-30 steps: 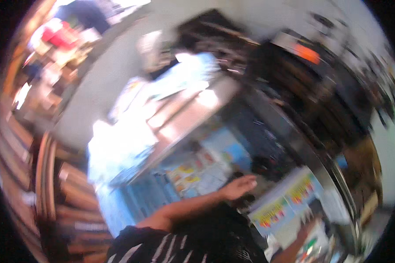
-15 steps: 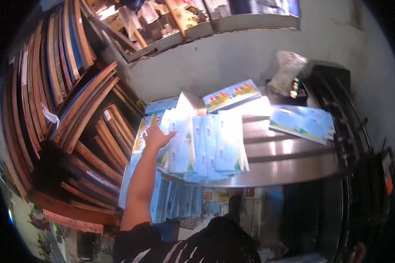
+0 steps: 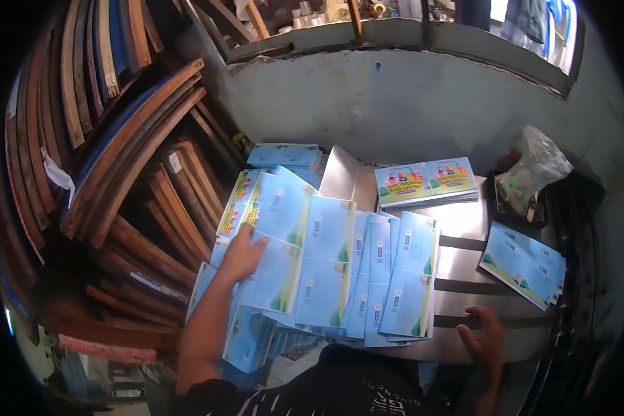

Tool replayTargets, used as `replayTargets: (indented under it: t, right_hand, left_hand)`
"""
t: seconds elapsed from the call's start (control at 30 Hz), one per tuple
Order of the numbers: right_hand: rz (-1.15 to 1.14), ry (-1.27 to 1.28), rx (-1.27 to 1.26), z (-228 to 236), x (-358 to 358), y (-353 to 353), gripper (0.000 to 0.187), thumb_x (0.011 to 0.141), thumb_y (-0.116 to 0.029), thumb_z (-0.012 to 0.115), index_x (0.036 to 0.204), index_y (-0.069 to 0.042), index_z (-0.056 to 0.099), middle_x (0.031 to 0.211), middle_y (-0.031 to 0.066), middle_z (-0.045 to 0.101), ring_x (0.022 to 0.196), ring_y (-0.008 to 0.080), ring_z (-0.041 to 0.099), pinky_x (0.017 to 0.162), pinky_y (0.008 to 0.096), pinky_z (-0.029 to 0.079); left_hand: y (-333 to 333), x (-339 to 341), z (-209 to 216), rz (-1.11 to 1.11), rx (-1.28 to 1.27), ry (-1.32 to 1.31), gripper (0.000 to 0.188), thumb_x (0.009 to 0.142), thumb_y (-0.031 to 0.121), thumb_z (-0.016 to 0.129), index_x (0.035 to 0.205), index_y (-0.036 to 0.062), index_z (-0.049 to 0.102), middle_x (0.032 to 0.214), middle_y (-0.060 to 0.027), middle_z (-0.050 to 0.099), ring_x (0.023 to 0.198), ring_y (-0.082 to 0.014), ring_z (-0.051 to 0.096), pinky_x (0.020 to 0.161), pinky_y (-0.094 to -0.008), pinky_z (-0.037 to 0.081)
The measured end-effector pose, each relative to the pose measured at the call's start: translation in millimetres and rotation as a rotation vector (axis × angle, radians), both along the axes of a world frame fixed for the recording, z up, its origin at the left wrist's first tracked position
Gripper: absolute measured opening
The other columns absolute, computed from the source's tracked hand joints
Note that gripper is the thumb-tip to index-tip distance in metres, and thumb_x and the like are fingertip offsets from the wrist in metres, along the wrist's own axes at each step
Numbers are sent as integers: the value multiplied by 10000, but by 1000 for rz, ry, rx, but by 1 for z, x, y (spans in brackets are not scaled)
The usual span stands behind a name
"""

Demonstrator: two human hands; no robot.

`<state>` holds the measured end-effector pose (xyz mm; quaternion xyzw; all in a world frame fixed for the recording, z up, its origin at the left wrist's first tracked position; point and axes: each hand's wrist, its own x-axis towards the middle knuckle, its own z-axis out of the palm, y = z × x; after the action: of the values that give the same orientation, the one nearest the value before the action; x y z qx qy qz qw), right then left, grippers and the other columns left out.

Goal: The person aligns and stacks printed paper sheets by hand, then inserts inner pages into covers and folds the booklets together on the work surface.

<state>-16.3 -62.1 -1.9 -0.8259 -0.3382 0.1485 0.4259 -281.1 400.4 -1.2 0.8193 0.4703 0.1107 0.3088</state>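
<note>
Light blue printed sheets (image 3: 330,229) lie in overlapping piles across the left half of a metal table. At their left edge, my left hand (image 3: 241,255) rests against the nearest sheets, its thumb and forefinger apart and nothing visibly gripped. My right hand (image 3: 484,338) is over the table's front edge, right of the piles, fingers loosely bent and apart, holding nothing. Behind the sheets stands a stack of colourful printed covers (image 3: 428,182). More covers with yellow and green print (image 3: 237,204) lie beyond my left hand, partly hidden under the blue sheets.
Wooden frames (image 3: 142,149) fill a rack on the left. A small stack of blue sheets (image 3: 523,260) lies at the table's right side, near a black box (image 3: 527,208) with a clear plastic bag (image 3: 542,165). Bare slotted metal (image 3: 457,270) shows between the piles. A wall (image 3: 340,97) stands behind.
My right hand has come into view at the lower right. My left hand stays by the sheets' left edge, its fingers less spread. The view has shifted, bringing the table closer.
</note>
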Motion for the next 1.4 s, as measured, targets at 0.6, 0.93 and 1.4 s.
replayTargets:
  t: [0.6,0.93,1.4]
  right_hand:
    - [239,754,568,-25,16,90,394,914,-110,634,1281,-10,531,1178,134,627,1047,214,619,924,361,494]
    - [-198,1335,1038,-99,42,54,229,1040,-168,470,1203,-26,546,1101,102,642,1013,207,634,914,384,524]
    - [53,1242,853,-101,60,52,511,908,-91,660,1356,6,435,1236,141,594,1122,259,592,987,416,481]
  left_hand:
    - [-135,49,66,-75,-205,-878,388,945,82,638,1295,-1,491,1067,-81,634,894,-123,610,765,-271,515]
    - [-229,158,41,-81,-380,-824,175,997,169,603,1090,21,606,812,-15,659,608,-31,545,514,-197,425]
    - [-269,182,-12,-248,-440,-335,342,926,257,695,1130,-10,632,1033,-138,680,962,-206,629,882,-358,493]
